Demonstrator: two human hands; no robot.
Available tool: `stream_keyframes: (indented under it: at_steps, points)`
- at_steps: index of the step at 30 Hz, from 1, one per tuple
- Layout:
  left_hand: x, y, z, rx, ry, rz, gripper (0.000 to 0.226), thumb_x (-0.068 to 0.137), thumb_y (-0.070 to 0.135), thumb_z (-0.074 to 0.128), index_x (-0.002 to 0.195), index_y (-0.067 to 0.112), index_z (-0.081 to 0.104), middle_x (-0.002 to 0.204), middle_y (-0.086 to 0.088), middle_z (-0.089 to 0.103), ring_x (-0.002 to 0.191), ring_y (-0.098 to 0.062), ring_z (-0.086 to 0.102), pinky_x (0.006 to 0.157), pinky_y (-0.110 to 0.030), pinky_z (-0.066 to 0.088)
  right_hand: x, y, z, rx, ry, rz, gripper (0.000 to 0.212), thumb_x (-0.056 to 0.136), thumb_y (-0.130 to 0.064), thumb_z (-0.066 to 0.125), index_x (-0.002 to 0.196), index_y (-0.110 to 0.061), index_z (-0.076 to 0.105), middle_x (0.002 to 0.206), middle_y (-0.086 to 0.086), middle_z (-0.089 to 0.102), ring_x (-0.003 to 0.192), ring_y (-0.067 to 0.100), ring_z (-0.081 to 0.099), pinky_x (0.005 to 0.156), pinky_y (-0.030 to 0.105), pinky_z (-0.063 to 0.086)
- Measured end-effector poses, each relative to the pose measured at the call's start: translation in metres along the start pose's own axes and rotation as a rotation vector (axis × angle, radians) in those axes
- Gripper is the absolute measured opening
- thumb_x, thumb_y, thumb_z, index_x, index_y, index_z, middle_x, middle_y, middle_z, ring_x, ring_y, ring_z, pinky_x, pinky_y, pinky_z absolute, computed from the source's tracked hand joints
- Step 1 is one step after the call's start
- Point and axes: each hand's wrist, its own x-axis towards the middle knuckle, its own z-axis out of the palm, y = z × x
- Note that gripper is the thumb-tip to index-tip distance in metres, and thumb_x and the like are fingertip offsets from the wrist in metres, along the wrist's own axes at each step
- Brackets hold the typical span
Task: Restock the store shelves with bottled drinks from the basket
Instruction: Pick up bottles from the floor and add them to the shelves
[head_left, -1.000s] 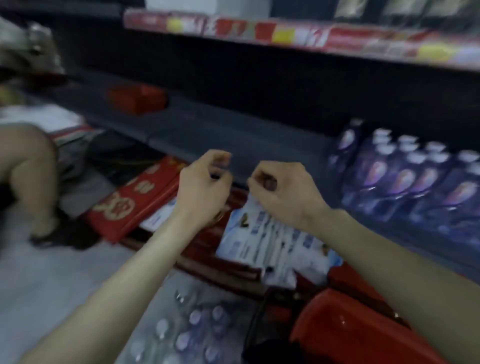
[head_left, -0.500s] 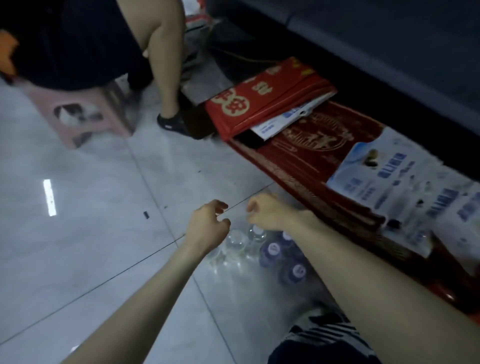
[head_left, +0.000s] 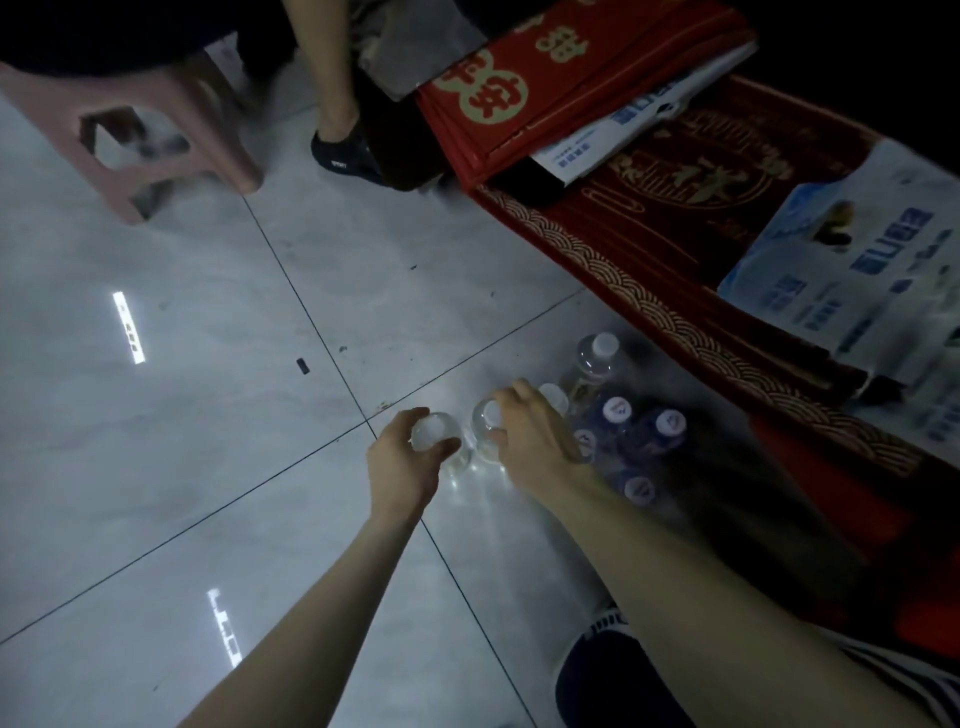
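Bottles: left hand grips one, right hand one; four purple bottles.

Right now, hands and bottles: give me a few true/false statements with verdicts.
1. The left hand grips the top of a clear bottle. True.
2. The right hand hangs empty, away from the bottles. False: its fingers curl round the top of a second clear bottle.
3. The purple bottles have white caps. True.
4. The pink stool stands to the right of the bottles. False: it is at the far upper left.
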Motion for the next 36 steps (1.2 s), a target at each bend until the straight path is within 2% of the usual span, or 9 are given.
stream_keyframes:
  at_steps: [3,8,13,16,22,28,30,33,36]
  points:
    - [-0.011,-0.007,0.010,-0.145,0.090,0.008,0.050,0.073,0.018,0.090,0.120,0.019,0.071,0.110,0.007,0.072,0.102,-0.015,0.066,0.090,-0.031,0.056,0.001,-0.005,0.005,-0.078,0.005,0.010,0.038,0.092,-0.007,0.070,0.127,-0.010,0.055,0.133,0.007,0.050,0.116,0.027,0.062,0.087,0.037,0.056]
    - [-0.018,-0.004,0.017,-0.224,0.156,-0.016,0.036,0.078,0.016,0.087,0.109,0.012,0.068,0.099,0.005,0.071,0.086,-0.001,0.063,0.083,-0.024,0.051,-0.004,-0.010,-0.001,-0.211,-0.012,-0.010,0.043,0.093,-0.003,0.066,0.132,-0.006,0.050,0.135,0.013,0.051,0.117,0.030,0.062,0.085,0.039,0.056]
    - [-0.019,-0.002,0.014,-0.180,0.143,-0.082,0.036,0.084,0.018,0.082,0.114,0.008,0.065,0.110,-0.007,0.071,0.103,-0.026,0.063,0.078,-0.028,0.041,-0.020,-0.014,-0.004,-0.277,-0.066,-0.017,0.041,0.092,-0.001,0.065,0.129,-0.005,0.049,0.132,0.016,0.054,0.116,0.031,0.061,0.089,0.038,0.057]
    - [-0.024,0.004,0.004,-0.158,0.140,-0.028,0.030,0.086,0.017,0.080,0.112,0.012,0.065,0.104,-0.003,0.069,0.102,-0.027,0.063,0.071,-0.026,0.041,-0.028,-0.018,-0.013,-0.306,-0.101,-0.009,0.043,0.091,-0.004,0.069,0.129,-0.004,0.048,0.129,0.017,0.059,0.113,0.031,0.064,0.088,0.038,0.056]
    - [-0.032,0.044,-0.034,-0.153,0.067,0.161,0.030,0.086,0.025,0.081,0.111,0.024,0.064,0.107,0.004,0.071,0.105,-0.022,0.064,0.088,-0.040,0.053,-0.037,-0.021,-0.075,-0.102,-0.271,-0.031,0.044,0.096,-0.001,0.056,0.136,-0.005,0.039,0.130,0.015,0.066,0.117,0.032,0.065,0.086,0.041,0.057]
    - [-0.044,0.132,-0.077,-0.123,0.001,0.402,0.023,0.084,0.032,0.082,0.101,0.034,0.066,0.098,0.017,0.072,0.095,-0.013,0.067,0.077,-0.032,0.055,-0.067,-0.013,-0.161,-0.033,-0.147,-0.034,0.040,0.095,-0.003,0.059,0.131,-0.007,0.042,0.128,0.009,0.064,0.115,0.030,0.064,0.085,0.040,0.056]
    - [-0.046,0.165,-0.089,-0.084,-0.009,0.493,0.027,0.082,0.039,0.082,0.105,0.035,0.068,0.101,0.018,0.072,0.097,-0.011,0.067,0.082,-0.038,0.057,-0.079,-0.010,-0.192,0.023,-0.054,-0.024,0.029,0.098,-0.008,0.057,0.126,-0.009,0.048,0.124,0.010,0.064,0.105,0.027,0.064,0.075,0.034,0.050]
    - [-0.057,0.223,-0.105,-0.042,-0.036,0.624,0.033,0.078,0.043,0.085,0.107,0.033,0.070,0.100,0.018,0.073,0.096,-0.006,0.067,0.085,-0.043,0.058,-0.099,-0.004,-0.241,0.095,0.112,-0.025,0.024,0.100,-0.019,0.060,0.121,-0.014,0.051,0.118,0.009,0.064,0.100,0.024,0.064,0.080,0.034,0.054]
    - [-0.076,0.284,-0.123,-0.036,-0.067,0.771,0.033,0.074,0.043,0.089,0.102,0.033,0.073,0.094,0.019,0.075,0.091,-0.003,0.071,0.083,-0.041,0.060,-0.127,0.001,-0.296,0.155,0.245,-0.063,0.016,0.103,-0.025,0.059,0.106,-0.011,0.051,0.096,-0.003,0.058,0.083,0.012,0.059,0.067,0.012,0.047]
